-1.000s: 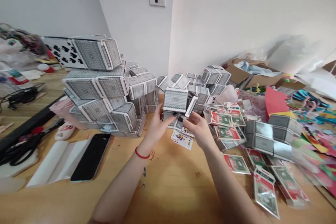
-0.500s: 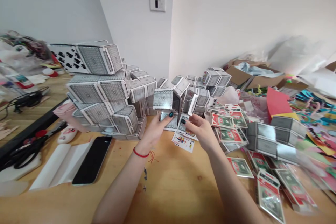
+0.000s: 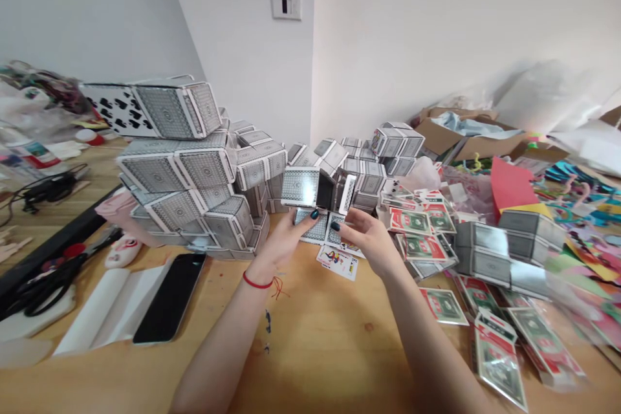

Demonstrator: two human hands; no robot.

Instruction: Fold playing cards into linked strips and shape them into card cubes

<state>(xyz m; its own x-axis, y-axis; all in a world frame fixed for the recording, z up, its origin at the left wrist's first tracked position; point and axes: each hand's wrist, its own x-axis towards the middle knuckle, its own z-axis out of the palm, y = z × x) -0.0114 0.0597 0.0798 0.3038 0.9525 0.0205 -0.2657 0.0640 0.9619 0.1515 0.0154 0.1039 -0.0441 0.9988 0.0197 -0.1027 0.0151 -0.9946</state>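
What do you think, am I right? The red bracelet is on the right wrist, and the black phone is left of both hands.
Not quite: the head view shows the red bracelet on the left wrist. The black phone is indeed left of the left hand and the right hand.

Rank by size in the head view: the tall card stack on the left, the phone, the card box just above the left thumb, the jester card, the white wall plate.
1. Card stack
2. Phone
3. Card box
4. Jester card and wall plate: smallest, but too alike to rank.
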